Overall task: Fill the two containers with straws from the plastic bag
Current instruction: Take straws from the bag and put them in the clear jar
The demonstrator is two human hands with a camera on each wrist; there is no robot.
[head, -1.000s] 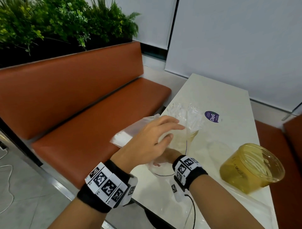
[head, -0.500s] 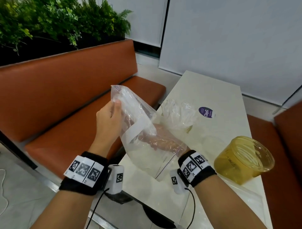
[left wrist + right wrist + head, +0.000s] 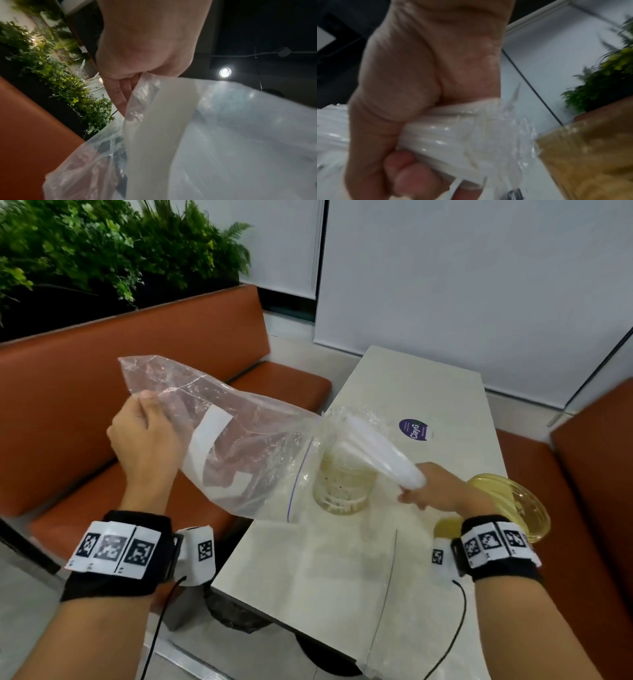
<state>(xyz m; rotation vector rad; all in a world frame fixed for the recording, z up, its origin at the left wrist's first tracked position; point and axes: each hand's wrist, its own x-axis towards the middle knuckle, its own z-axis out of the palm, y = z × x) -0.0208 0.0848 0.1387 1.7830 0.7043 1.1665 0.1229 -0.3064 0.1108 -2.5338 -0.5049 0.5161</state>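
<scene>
My left hand [image 3: 145, 436] pinches the bottom end of a clear zip plastic bag [image 3: 239, 450] and holds it up over the bench, its open mouth hanging toward the table. My right hand [image 3: 435, 491] grips a bundle of white straws [image 3: 380, 453] in clear wrap, held clear of the bag's mouth and slanting over a yellowish clear container [image 3: 342, 484] standing upright on the table. A second yellow container [image 3: 510, 505] lies tilted just right of that hand. The right wrist view shows my fingers [image 3: 412, 175] curled round the straw bundle [image 3: 447, 136]; the left wrist view shows the bag [image 3: 205, 135] under my fingers [image 3: 120, 94].
The pale table [image 3: 325, 577] carries a purple round sticker [image 3: 414, 429] at its far end. An orange bench [image 3: 102, 405] runs along the left with green plants [image 3: 102, 258] behind it. Another orange seat [image 3: 589, 491] stands to the right.
My right hand was inside the bag; it has come out to the right with the straw bundle. My left hand has lifted the bag by its bottom end.
</scene>
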